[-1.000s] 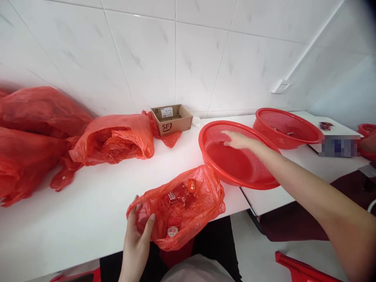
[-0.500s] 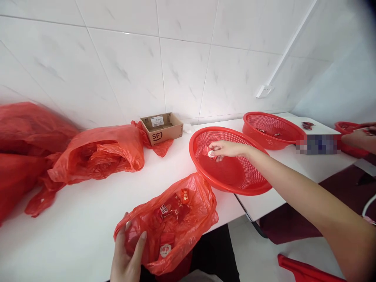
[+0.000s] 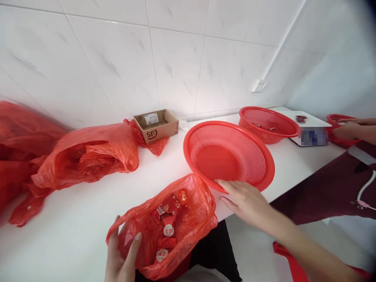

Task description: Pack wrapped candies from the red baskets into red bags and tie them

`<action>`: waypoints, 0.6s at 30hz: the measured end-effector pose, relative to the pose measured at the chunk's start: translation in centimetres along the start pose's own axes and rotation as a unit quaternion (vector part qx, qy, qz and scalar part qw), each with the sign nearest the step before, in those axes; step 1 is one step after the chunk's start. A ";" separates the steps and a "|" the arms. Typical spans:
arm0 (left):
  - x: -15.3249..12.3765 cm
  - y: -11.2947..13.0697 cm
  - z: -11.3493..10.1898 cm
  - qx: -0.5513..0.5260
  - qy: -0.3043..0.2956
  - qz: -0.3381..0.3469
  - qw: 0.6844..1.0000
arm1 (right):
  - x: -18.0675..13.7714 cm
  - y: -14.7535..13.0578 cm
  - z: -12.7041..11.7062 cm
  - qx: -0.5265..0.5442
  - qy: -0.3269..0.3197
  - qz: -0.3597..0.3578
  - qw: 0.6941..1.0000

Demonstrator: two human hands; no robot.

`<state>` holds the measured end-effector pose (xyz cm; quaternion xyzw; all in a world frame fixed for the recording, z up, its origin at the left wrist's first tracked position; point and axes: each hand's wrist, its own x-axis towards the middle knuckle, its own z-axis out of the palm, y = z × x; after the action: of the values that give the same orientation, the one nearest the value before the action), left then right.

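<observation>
Head view: near and left of the large, round, red perforated-plastic basin (image 3: 221, 159), the left hand (image 3: 118, 268) grips the rim of a translucent red plastic bag (image 3: 192, 227) between thumb and fingers. At the basin's near rim, the right hand (image 3: 248, 200) has fingers loosely spread, holding nothing visible; contact unconfirmed. Progress: several small red wrapped packets (image 3: 169, 227) already inside the bag; amount outstanding cannot be determined.

We have bright, even light and faint shadows on the smooth white table (image 3: 73, 229). Glints fleck the open, crinkled red plastic bag (image 3: 195, 221); glare streaks the white marbled tile wall (image 3: 126, 66). The bare right hand (image 3: 246, 199) looks slightly blurred, the upper-right corner dark and smeared.
</observation>
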<state>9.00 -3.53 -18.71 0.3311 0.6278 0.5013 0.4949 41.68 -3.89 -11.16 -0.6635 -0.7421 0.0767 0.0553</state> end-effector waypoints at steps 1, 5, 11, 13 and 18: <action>0.0 0.0 0.1 0.000 0.002 -0.006 1.000 | -0.8 -0.5 1.4 -0.012 0.013 -0.007 1.000; -0.3 0.6 0.6 0.006 -0.001 -0.024 1.000 | -2.0 -2.3 3.4 -0.041 0.033 -0.021 0.998; -0.8 2.0 0.3 0.058 -0.033 0.010 0.998 | 2.5 0.5 0.3 -0.086 0.078 0.009 0.993; -0.7 2.4 -0.3 0.101 -0.032 0.044 0.993 | 4.2 1.0 0.2 -0.077 0.169 0.021 0.982; -1.0 2.8 -2.4 0.191 -0.061 0.094 0.975 | 3.7 -2.6 1.8 0.120 0.303 -0.043 0.944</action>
<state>6.78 -4.37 -15.68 0.5073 0.6466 0.3955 0.4101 38.41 -0.55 -12.52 -0.6110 -0.7037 -0.0424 0.3602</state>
